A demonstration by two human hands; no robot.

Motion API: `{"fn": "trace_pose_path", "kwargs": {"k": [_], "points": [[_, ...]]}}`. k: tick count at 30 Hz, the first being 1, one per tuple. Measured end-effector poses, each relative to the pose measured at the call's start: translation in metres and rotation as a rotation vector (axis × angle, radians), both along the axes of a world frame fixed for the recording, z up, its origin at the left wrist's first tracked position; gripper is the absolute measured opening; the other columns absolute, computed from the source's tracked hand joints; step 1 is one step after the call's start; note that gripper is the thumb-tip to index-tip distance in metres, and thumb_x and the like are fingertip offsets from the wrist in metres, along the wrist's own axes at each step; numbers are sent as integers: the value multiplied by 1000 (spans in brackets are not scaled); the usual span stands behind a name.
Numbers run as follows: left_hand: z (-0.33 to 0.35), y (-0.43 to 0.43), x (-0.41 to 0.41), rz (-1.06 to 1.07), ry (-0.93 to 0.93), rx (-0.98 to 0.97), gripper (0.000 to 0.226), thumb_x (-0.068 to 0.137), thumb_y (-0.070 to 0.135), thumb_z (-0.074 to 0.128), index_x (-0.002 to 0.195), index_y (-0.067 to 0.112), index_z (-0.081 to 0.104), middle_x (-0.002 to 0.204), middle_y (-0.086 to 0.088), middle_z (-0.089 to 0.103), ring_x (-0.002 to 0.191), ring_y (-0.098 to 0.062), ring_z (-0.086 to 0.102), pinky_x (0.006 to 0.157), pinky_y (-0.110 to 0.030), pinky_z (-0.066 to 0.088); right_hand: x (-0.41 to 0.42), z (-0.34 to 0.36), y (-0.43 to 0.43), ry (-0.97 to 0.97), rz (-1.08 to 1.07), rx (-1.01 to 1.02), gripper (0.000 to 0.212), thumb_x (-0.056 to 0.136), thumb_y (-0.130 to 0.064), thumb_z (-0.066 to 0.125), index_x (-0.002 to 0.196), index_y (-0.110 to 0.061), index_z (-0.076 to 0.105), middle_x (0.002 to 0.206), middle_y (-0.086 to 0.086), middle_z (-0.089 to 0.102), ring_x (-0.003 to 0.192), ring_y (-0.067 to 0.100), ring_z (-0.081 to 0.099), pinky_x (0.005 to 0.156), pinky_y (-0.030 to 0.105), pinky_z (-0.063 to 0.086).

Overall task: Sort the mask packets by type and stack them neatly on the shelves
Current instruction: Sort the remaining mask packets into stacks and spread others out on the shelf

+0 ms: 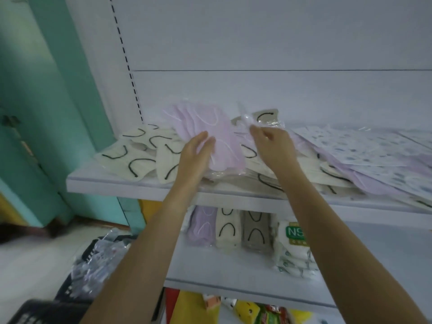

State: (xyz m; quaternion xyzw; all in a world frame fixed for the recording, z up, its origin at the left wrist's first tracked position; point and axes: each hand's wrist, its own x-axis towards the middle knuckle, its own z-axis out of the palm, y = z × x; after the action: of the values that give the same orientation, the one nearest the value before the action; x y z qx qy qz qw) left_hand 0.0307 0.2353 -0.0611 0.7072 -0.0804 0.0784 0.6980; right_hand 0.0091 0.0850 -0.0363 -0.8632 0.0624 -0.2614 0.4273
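The lilac mask packets stood fanned and tilted up over the middle of the upper shelf, just behind its front edge. The left hand had its grip clamped on their lower edge, fingers curled over the front. Just to the right, the right hand pinched the corner of a clear wrapper, its grip closed on it, close to the lilac fan. Cream packets with black straps lay scattered toward the shelf's left end, and dotted packets overlapped toward its right. On the lower shelf, more packets stood upright in a row.
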Motion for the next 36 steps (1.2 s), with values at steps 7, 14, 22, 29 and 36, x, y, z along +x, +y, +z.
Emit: {"fn": "trace_pose_path", "kwargs": {"k": [7, 14, 22, 29, 36], "points": [[-24, 48, -41, -82, -94, -115, 27, 82, 8, 63, 96, 31, 66, 95, 13, 69, 93, -9, 64, 90, -36, 50, -28, -25, 48, -95, 224, 70, 34, 89, -25, 59, 124, -26, 58, 132, 1, 46, 115, 13, 49, 100, 34, 43], [-85, 141, -86, -253, 32, 15, 99, 82, -7, 58, 136, 58, 5, 139, 37, 18, 127, 13, 33, 108, -27, 38, -74, -94, 123, 20, 439, 179, 71, 89, -20, 42, 150, -23, 8, 146, 6, 35, 99, 7, 56, 87, 23, 48], [-181, 209, -131, -276, 188, 248, 85, 89, -10, 45, 140, 46, 5, 135, 45, 2, 115, 38, 11, 100, 0, 17, -115, -215, 215, 293, 326, 351, 71, 98, -20, 43, 145, -35, -8, 143, -8, 20, 107, -1, 37, 96, 12, 35], [-250, 205, -98, -275, 535, 221, 85, 93, 7, 47, 148, 34, -13, 159, 2, 1, 143, -18, 20, 105, -35, 38, -118, -282, 219, 606, 106, 668, 63, 92, -10, 46, 148, -20, 19, 131, 9, 51, 112, 27, 54, 97, 44, 46], [-293, 145, 8, -400, 539, 523, 77, 89, 11, 53, 150, 18, 7, 148, -10, 33, 129, -25, 40, 98, -32, 41, -29, -331, 173, 615, -22, 483, 43, 87, 2, 43, 129, -3, 39, 112, 15, 49, 83, 27, 52, 63, 28, 43]]}}
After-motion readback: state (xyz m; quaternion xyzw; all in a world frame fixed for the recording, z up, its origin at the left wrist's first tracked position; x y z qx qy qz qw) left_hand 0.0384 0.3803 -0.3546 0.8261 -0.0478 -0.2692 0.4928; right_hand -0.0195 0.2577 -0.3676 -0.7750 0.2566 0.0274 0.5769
